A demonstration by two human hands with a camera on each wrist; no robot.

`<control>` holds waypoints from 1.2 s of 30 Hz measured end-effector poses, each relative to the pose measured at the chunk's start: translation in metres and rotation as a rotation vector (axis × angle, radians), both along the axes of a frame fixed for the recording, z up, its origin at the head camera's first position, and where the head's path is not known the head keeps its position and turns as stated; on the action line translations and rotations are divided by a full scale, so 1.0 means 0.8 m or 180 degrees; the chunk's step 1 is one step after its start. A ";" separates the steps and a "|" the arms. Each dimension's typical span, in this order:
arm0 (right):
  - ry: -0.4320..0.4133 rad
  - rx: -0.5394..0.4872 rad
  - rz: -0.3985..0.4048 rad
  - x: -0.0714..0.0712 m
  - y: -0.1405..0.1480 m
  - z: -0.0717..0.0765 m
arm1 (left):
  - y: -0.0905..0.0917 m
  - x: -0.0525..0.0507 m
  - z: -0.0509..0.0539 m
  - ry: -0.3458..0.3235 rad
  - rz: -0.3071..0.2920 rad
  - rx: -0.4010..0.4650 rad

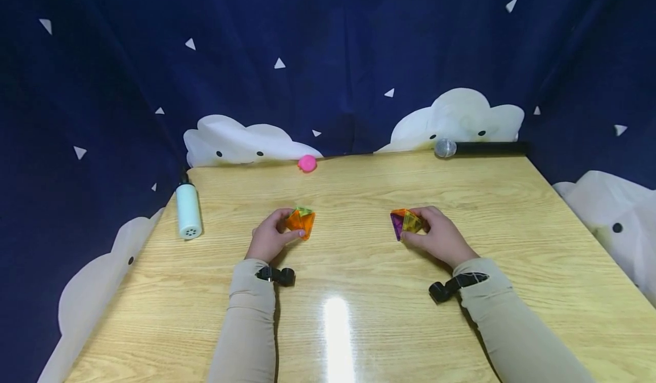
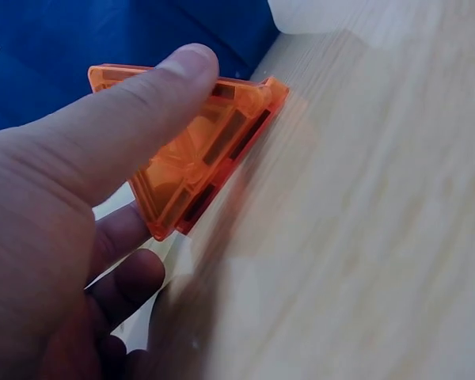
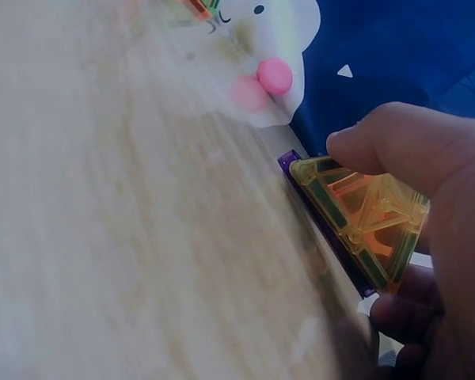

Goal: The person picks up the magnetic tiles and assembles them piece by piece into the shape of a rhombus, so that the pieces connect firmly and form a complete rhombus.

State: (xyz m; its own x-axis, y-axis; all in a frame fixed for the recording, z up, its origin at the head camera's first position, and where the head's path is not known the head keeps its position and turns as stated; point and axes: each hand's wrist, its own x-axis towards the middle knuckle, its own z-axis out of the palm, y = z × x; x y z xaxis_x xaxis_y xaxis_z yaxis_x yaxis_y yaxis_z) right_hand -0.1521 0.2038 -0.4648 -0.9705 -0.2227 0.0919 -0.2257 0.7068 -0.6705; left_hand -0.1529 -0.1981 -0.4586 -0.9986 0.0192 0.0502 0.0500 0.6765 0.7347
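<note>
My left hand (image 1: 269, 238) grips a small pyramid of translucent magnetic tiles (image 1: 307, 223), left of the table's middle. Two of its sides are orange, and a green edge shows at the top. In the left wrist view the thumb presses on one orange tile (image 2: 194, 150). On the right, my right hand (image 1: 439, 236) pinches another cluster of magnetic tiles (image 1: 411, 222), yellow, purple and orange. Its yellow triangle (image 3: 364, 210) faces the right wrist camera, with a purple edge along the table side. A wide gap separates the two clusters.
A pale blue cylinder (image 1: 188, 212) with a black tip lies at the table's left edge. At the back are a small pink round object (image 1: 307, 163) and a black microphone (image 1: 482, 148). Behind the wooden table (image 1: 359, 269) hangs a dark blue curtain (image 1: 333, 47).
</note>
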 end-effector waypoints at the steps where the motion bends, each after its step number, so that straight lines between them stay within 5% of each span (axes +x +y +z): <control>1: -0.0001 -0.0004 0.0005 0.000 0.000 -0.001 | -0.001 0.001 0.000 -0.0022 -0.0001 0.0013; 12: -0.0001 -0.0060 0.0075 0.009 0.006 -0.004 | 0.003 0.001 -0.008 0.0018 -0.0209 -0.0110; 23: 0.0053 0.0003 0.0220 0.009 0.009 0.000 | 0.028 -0.001 -0.003 0.0088 -0.0457 -0.0173; 36: 0.0129 -0.0063 0.0302 0.005 0.004 -0.001 | 0.027 -0.002 -0.007 0.0097 -0.0445 -0.0197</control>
State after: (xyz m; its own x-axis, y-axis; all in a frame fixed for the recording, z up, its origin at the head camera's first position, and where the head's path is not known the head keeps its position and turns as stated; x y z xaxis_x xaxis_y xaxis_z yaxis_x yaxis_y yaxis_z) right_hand -0.1481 0.2067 -0.4657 -0.9406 -0.3111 0.1361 -0.3182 0.6676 -0.6731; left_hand -0.1545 -0.1767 -0.4638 -0.9840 0.1619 0.0749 0.1685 0.7054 0.6885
